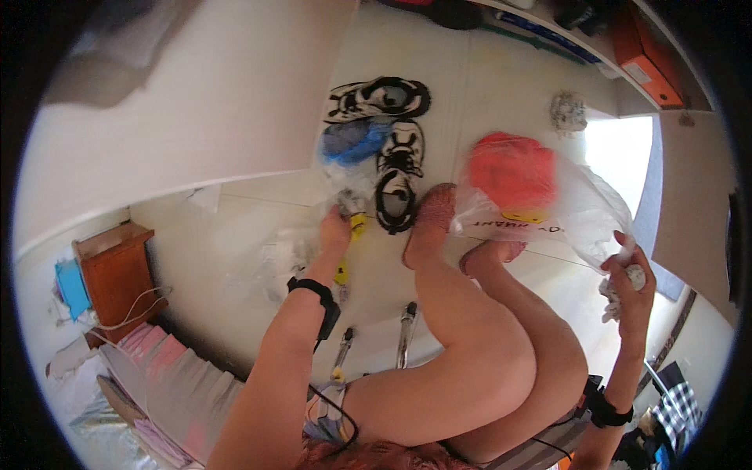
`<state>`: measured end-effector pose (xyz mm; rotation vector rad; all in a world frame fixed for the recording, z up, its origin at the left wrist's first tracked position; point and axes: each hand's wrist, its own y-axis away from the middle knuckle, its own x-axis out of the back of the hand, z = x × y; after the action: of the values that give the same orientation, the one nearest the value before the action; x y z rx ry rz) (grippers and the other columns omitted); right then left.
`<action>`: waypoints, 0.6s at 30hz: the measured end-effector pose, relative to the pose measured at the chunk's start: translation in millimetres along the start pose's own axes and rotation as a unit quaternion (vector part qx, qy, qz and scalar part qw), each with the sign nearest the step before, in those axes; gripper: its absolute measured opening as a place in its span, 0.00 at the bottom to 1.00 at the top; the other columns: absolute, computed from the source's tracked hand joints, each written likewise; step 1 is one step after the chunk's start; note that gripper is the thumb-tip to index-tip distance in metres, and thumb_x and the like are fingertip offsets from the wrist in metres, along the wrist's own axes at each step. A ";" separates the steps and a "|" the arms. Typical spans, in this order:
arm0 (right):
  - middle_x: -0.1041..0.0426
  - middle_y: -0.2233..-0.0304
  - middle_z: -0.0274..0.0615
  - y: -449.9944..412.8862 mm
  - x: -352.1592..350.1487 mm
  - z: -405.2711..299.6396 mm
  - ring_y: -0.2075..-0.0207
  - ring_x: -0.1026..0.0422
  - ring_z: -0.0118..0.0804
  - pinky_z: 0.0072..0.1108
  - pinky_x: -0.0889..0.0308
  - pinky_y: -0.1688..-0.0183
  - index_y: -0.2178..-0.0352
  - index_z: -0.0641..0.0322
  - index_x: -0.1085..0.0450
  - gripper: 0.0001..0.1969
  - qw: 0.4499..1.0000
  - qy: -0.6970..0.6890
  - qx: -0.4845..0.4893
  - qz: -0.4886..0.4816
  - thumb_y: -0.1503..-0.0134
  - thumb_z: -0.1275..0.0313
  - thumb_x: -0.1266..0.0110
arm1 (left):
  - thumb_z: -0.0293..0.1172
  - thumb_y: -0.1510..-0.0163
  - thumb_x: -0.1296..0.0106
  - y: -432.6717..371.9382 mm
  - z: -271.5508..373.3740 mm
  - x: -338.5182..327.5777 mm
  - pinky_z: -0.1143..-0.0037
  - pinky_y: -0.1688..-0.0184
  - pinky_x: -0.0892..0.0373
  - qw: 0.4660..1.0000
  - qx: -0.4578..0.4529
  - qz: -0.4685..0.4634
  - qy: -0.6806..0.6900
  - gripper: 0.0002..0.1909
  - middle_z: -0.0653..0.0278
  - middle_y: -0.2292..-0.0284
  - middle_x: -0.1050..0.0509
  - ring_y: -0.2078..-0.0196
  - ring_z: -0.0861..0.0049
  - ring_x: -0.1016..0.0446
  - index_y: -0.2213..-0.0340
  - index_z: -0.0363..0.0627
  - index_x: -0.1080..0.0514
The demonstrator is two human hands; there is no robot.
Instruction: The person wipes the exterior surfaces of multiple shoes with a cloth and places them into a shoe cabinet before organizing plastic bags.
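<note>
On the right, my right hand (634,288) is closed around the gathered top of a clear plastic bag (587,200) with a red item (511,167) inside; crumpled white material also shows in that hand. My left hand (336,232) reaches down left of centre, at a blurred clear plastic bag with yellow parts (357,225); its grip is unclear. Just beyond it lies a blue item in clear plastic (355,141). Two black-and-white sneakers rest on the floor, one sideways (379,100) and one lengthwise (399,176).
A wooden cabinet (117,270) and a bed with pink and grey fabric (170,364) stand at the left. An orange box (652,64) sits on a shelf at the upper right. Metal chair legs (405,338) are near my legs. Crumpled patterned material (568,111) lies near the doorway.
</note>
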<state>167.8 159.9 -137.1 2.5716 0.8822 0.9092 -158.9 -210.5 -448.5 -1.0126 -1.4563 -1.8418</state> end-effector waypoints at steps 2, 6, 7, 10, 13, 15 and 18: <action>0.28 0.70 0.32 6.0 8.5 0.7 0.75 0.36 0.17 0.12 0.39 0.72 0.50 0.59 0.31 0.20 0.999 0.026 -0.004 0.023 0.47 0.74 0.47 | 0.34 0.49 0.45 20.4 36.1 4.5 0.68 0.60 0.29 0.985 -0.008 -0.020 0.174 0.18 0.54 0.69 0.22 0.63 0.64 0.24 0.59 0.33 0.29; 0.29 0.55 0.39 12.9 31.0 29.4 0.67 0.32 0.21 0.15 0.36 0.65 0.45 0.57 0.37 0.28 0.994 0.062 0.008 0.092 0.50 0.73 0.48 | 0.35 0.46 0.45 86.5 90.8 82.4 0.79 0.62 0.32 0.736 -0.017 -0.227 0.637 0.15 0.65 0.71 0.25 0.67 0.80 0.28 0.61 0.37 0.28; 0.30 0.52 0.40 20.7 27.1 17.5 0.65 0.32 0.22 0.15 0.36 0.64 0.44 0.57 0.37 0.28 0.992 0.070 0.026 0.101 0.50 0.73 0.48 | 0.35 0.46 0.45 98.3 91.7 96.9 0.78 0.62 0.32 0.758 -0.070 -0.258 0.596 0.13 0.64 0.72 0.26 0.68 0.79 0.28 0.62 0.39 0.26; 0.29 0.54 0.40 46.9 32.0 -16.2 0.65 0.33 0.24 0.17 0.36 0.61 0.45 0.57 0.36 0.27 0.987 0.077 0.109 0.093 0.49 0.71 0.48 | 0.35 0.48 0.43 123.0 91.9 120.6 0.76 0.63 0.30 0.932 -0.351 -0.074 -0.054 0.11 0.60 0.71 0.25 0.68 0.73 0.26 0.67 0.41 0.24; 0.28 0.54 0.39 80.0 42.7 -38.0 0.66 0.33 0.23 0.18 0.37 0.62 0.48 0.57 0.32 0.24 0.973 0.167 0.157 0.027 0.49 0.73 0.50 | 0.38 0.51 0.41 172.5 120.2 150.7 0.73 0.65 0.29 0.872 -0.329 -0.033 0.361 0.14 0.57 0.66 0.26 0.70 0.65 0.26 0.68 0.39 0.25; 0.28 0.53 0.39 114.1 41.4 -59.9 0.67 0.34 0.23 0.18 0.37 0.63 0.49 0.56 0.32 0.25 0.958 0.224 0.180 0.012 0.51 0.74 0.49 | 0.39 0.51 0.41 218.6 152.0 176.9 0.73 0.66 0.29 0.776 -0.411 0.019 0.478 0.16 0.58 0.64 0.27 0.70 0.66 0.26 0.66 0.38 0.26; 0.31 0.48 0.41 161.9 -3.4 -103.6 0.54 0.29 0.31 0.22 0.33 0.54 0.47 0.57 0.35 0.35 0.929 0.252 0.270 0.000 0.61 0.80 0.40 | 0.38 0.50 0.42 279.1 154.8 229.5 0.74 0.64 0.30 0.706 -0.512 -0.019 0.489 0.17 0.61 0.63 0.27 0.67 0.72 0.26 0.63 0.39 0.27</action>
<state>173.0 37.4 10.9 2.8115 1.4455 1.5554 -25.5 -123.2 -89.1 -0.1836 0.2754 -2.5888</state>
